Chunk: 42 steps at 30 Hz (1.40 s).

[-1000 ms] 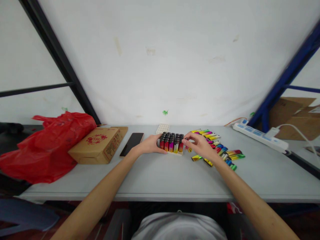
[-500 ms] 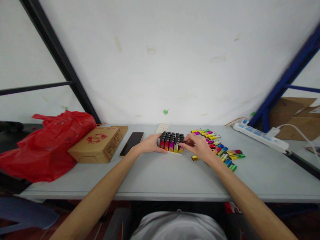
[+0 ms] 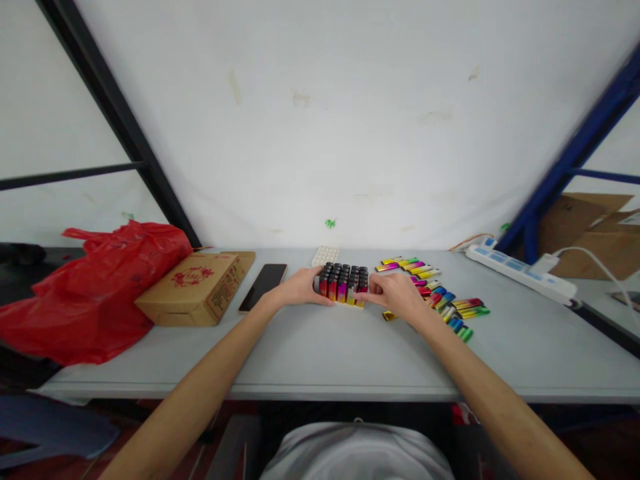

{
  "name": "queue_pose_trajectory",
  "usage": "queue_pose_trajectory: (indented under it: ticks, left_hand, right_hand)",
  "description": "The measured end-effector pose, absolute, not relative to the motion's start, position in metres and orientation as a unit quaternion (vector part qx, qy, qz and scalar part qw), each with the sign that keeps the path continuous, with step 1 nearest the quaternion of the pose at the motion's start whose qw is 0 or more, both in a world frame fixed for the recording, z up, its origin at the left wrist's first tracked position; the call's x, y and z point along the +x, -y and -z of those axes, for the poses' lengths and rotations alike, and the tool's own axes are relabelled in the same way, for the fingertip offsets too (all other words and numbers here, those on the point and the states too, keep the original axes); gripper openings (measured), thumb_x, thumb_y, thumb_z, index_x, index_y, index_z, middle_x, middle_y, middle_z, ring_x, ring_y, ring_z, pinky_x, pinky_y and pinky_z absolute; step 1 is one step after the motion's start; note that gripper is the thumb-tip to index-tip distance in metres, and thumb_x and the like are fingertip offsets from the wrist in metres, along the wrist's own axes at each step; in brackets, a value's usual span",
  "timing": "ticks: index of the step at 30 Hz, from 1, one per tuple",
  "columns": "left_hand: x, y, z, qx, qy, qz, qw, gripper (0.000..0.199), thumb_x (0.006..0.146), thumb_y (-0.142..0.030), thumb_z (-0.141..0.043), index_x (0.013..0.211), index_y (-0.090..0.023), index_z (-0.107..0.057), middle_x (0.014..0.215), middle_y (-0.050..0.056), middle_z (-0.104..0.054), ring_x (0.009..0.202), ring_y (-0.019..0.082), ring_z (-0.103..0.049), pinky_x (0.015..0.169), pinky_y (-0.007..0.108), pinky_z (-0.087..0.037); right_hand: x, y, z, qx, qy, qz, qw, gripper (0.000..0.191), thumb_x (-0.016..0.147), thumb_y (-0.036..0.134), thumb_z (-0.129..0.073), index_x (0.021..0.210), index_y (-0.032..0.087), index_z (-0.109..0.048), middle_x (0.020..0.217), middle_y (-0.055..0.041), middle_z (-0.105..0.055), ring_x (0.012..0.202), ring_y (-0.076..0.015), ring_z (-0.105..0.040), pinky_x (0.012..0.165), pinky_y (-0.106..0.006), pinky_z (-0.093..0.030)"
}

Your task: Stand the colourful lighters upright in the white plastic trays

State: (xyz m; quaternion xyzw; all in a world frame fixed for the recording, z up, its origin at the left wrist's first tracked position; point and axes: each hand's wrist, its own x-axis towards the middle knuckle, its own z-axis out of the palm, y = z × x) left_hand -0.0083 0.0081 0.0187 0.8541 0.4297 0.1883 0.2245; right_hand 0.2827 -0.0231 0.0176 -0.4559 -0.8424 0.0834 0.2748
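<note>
Upright lighters (image 3: 343, 285), arranged in close rows with black tops uppermost and metallic coloured bodies below, stand in a pale base (image 3: 356, 307) at the middle of the grey table (image 3: 320, 357). The left hand (image 3: 301, 288) is clamped on the left end of this block, its thumb along the near lower side and its fingers partly hidden behind. The right hand (image 3: 397, 295) lies at the opposite end, thumb across the near right corner and fingers bent beside it; whether these digits pinch a single lighter cannot be told. Loose lighters (image 3: 463, 305) lie flat and scattered to the right, partly covered by the right hand and forearm. A white dimpled tray (image 3: 326, 255) rests behind the block, near the wall (image 3: 320, 133). To the left are a dark-screened phone (image 3: 263, 288), a cardboard box (image 3: 185, 293) with red print and a red plastic bag (image 3: 100, 297); at far right, a white power strip (image 3: 515, 272) lies obliquely with a plug inserted.
</note>
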Motion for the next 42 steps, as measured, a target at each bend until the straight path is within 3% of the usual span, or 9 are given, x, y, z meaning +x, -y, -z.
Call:
queue_pose_trajectory:
  ticks: [7,11,16,22,26,30,33,39,42]
  left_hand:
    - [-0.007,-0.006,-0.021,0.849,-0.434,-0.192,0.233,0.085,0.067,-0.057,-0.089,0.138,-0.019,-0.061,0.130,0.009,-0.074,0.119,0.034,-0.069,0.103,0.040,-0.052]
    - [-0.007,-0.004,-0.023,0.849,-0.433,-0.193,0.235,0.081,0.066,-0.057,-0.089,0.133,-0.019,-0.064,0.128,0.009,-0.075,0.121,0.036,-0.068,0.104,0.040,-0.052]
    - [-0.007,-0.003,-0.023,0.847,-0.432,-0.197,0.239,0.080,0.066,-0.056,-0.089,0.133,-0.019,-0.064,0.126,0.008,-0.076,0.121,0.035,-0.069,0.105,0.041,-0.052]
    - [-0.009,-0.008,-0.016,0.848,-0.430,-0.200,0.237,0.085,0.065,-0.055,-0.091,0.137,-0.020,-0.062,0.130,0.010,-0.075,0.121,0.035,-0.069,0.105,0.041,-0.052]
    - [-0.009,-0.008,-0.017,0.845,-0.434,-0.201,0.240,0.084,0.065,-0.056,-0.091,0.135,-0.019,-0.063,0.130,0.010,-0.074,0.120,0.035,-0.069,0.104,0.041,-0.052]
    - [-0.009,-0.008,-0.017,0.843,-0.435,-0.200,0.247,0.083,0.065,-0.055,-0.090,0.135,-0.020,-0.063,0.128,0.009,-0.075,0.119,0.034,-0.070,0.104,0.041,-0.052]
    - [-0.010,-0.009,-0.016,0.845,-0.432,-0.202,0.242,0.084,0.064,-0.055,-0.091,0.136,-0.020,-0.062,0.132,0.010,-0.073,0.119,0.034,-0.070,0.104,0.042,-0.053]
    - [-0.003,-0.005,-0.018,0.845,-0.419,-0.225,0.243,0.079,0.066,-0.050,-0.091,0.133,-0.018,-0.064,0.131,0.010,-0.074,0.117,0.034,-0.070,0.104,0.043,-0.053]
    - [0.009,-0.005,-0.017,0.841,-0.424,-0.240,0.235,0.076,0.069,-0.049,-0.090,0.132,-0.017,-0.063,0.132,0.012,-0.073,0.119,0.035,-0.068,0.104,0.044,-0.053]
  right_hand:
    - [0.301,0.024,-0.032,-0.400,0.863,-0.147,0.271,0.054,0.102,0.063,-0.051,0.073,0.021,-0.066,0.063,-0.0021,-0.063,0.058,-0.0160,-0.052,0.059,-0.029,-0.034]
    - [0.329,0.022,-0.036,-0.391,0.861,-0.274,0.176,0.042,0.092,0.061,-0.067,0.090,0.020,-0.077,0.074,-0.0034,-0.072,0.065,-0.0189,-0.062,0.060,-0.029,-0.043]
    - [0.346,0.023,-0.039,-0.375,0.855,-0.321,0.159,0.041,0.073,0.052,-0.087,0.103,0.024,-0.081,0.102,-0.0059,-0.079,0.092,-0.0259,-0.070,0.081,-0.034,-0.053]
    - [0.340,0.020,-0.032,-0.384,0.874,-0.271,0.120,0.032,0.076,0.046,-0.085,0.098,0.023,-0.082,0.093,-0.0059,-0.077,0.081,-0.0239,-0.068,0.075,-0.033,-0.051]
    - [0.332,0.015,-0.028,-0.370,0.883,-0.235,0.168,0.029,0.083,0.050,-0.079,0.094,0.023,-0.081,0.090,-0.0074,-0.075,0.078,-0.0239,-0.065,0.074,-0.034,-0.049]
    - [0.326,0.012,-0.029,-0.371,0.876,-0.181,0.248,0.038,0.092,0.058,-0.069,0.087,0.021,-0.076,0.080,-0.0063,-0.068,0.070,-0.0213,-0.059,0.069,-0.033,-0.046]
    - [0.324,0.011,-0.030,-0.395,0.858,-0.139,0.297,0.042,0.094,0.062,-0.065,0.092,0.021,-0.074,0.078,-0.0060,-0.066,0.066,-0.0205,-0.056,0.066,-0.033,-0.044]
    - [0.326,0.009,-0.032,-0.425,0.842,-0.072,0.326,0.043,0.098,0.061,-0.058,0.095,0.021,-0.072,0.082,-0.0086,-0.067,0.072,-0.0238,-0.060,0.074,-0.037,-0.046]
    - [0.332,0.005,-0.026,-0.453,0.823,-0.025,0.341,0.039,0.104,0.055,-0.050,0.098,0.021,-0.068,0.092,-0.0121,-0.069,0.085,-0.0279,-0.063,0.081,-0.040,-0.048]
